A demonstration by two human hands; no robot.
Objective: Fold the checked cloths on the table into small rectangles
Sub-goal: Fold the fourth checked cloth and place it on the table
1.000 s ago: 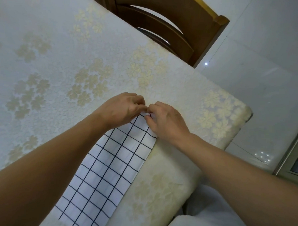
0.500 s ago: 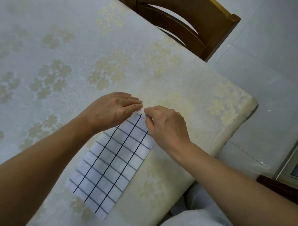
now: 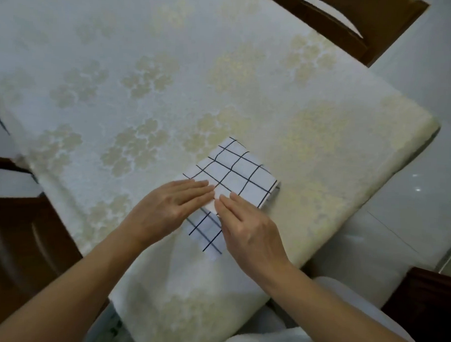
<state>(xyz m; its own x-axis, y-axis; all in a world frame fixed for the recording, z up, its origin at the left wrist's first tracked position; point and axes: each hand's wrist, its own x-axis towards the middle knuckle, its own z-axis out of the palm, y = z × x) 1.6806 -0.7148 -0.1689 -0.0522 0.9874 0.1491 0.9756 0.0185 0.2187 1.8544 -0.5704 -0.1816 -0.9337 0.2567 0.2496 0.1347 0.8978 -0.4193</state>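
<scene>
One checked cloth point(image 3: 242, 171), white with dark grid lines, is all the head camera shows of the task's things. It lies on the tabletop point(image 3: 145, 89) towards the near right corner, folded into a compact, layered shape. A top panel lies flat on the far side and a strip of lower layer shows on the near side, between the two wrists.

The left hand point(image 3: 171, 204) lies flat on the cloth's near left part, fingers straight and together, gripping nothing. The right hand point(image 3: 250, 231) presses just beside it, its fingers also straight, the two sets of fingertips almost touching over the edge of the upper layer.

The step looks like flattening a fold. The layers do not line up on the near side, so the next move probably calls for squaring those edges, or one more fold over the exposed strip, before the cloth counts as a small rectangle.

A pale tablecloth point(image 3: 311, 138) with faint gold flowers covers the tabletop. A brown wooden chair point(image 3: 354, 29) stands at the far right and another chair point(image 3: 15, 226) at the left. Glossy pale floor tiles point(image 3: 425, 179) run along the right.
</scene>
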